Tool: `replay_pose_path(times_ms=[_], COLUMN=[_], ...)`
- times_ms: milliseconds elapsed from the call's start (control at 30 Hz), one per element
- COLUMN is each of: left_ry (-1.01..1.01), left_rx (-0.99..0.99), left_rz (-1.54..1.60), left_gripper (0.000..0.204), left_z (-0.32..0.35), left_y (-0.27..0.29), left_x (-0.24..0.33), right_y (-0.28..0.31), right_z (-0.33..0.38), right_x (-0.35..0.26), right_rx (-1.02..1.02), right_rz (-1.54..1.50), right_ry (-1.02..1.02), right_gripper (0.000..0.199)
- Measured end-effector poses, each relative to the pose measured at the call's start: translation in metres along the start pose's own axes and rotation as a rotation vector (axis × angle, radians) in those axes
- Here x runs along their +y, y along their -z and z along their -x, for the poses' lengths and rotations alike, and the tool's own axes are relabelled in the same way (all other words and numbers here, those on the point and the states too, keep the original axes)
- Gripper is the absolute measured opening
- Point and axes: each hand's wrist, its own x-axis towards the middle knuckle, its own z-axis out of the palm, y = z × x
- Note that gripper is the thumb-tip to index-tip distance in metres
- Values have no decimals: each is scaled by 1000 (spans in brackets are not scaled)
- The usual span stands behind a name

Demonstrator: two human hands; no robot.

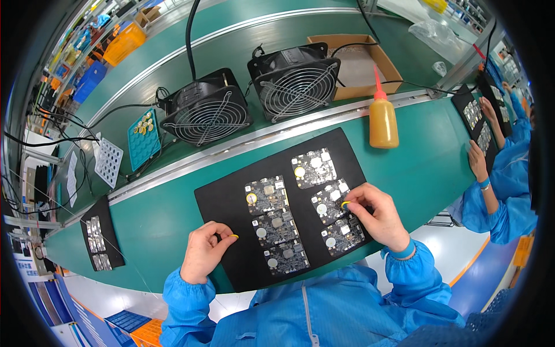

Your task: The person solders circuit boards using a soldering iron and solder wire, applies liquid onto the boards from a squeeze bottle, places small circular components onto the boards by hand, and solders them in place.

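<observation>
A: Biggest first: we're at a green bench [404, 168] with a black mat [225, 202] in front of us, and six circuit boards lie on it in two columns.

B: How far along do we reckon we are?

A: Judging from the boards, two look done: the upper left board [266, 195] and the top right board [314, 168] each carry a yellow-rimmed disc. The middle right board [329, 202] is the one in hand. The other three show only plain silver spots, so we'd say they are left.

B: And our hands?

A: Our right hand [378, 217] pinches something small and yellow at its fingertips, touching the middle right board. Our left hand [203, 251] rests curled on the mat's near left part, also with a yellow bit at the fingertips; we cannot tell if that's a part or a finger cover.

B: Containers?

A: A cardboard box [361, 66] behind the two black fans [254, 98]; we can't make out anything in it. A teal tray [143, 139] with a few gold discs in its upper pockets, the rest bare. A white tray [108, 162] beside it, contents unclear. Then an orange squeeze bottle [383, 118], mostly full.

B: Anyone else?

A: A co-worker's hand [477, 162] at another mat to the right.
</observation>
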Motion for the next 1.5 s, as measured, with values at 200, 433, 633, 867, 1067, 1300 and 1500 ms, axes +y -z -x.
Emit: replay_pose_path(times_ms=[200,433,633,867,1067,1300,1500], left_ry=[127,-75,-90,-80,-96,-113,-118], left_rx=[-163,-50,124,125,119,116,93], left_rz=[235,114,61,65,57,53,56], left_gripper=[7,7,15,17,18,19,18], left_z=[-6,-15,-15,-13,-13,-11,-12], left_y=[-15,-36,-49,-50,-52,-54,-45], left_x=[26,22,20,16,16,14,18], right_y=[-7,-7,-8,-11,-14,-15,-15], right_z=[-2,0,-1,-3,-3,-5,-13], right_x=[-6,-9,-7,-5,0,-2,-10], right_rx=[-17,-65,-69,-67,-43,-84,-110], right_rz=[18,14,30,11,14,12,55], right_ry=[27,-18,-18,1,28,5,11], right_gripper=[9,7,7,7,9,11,14])
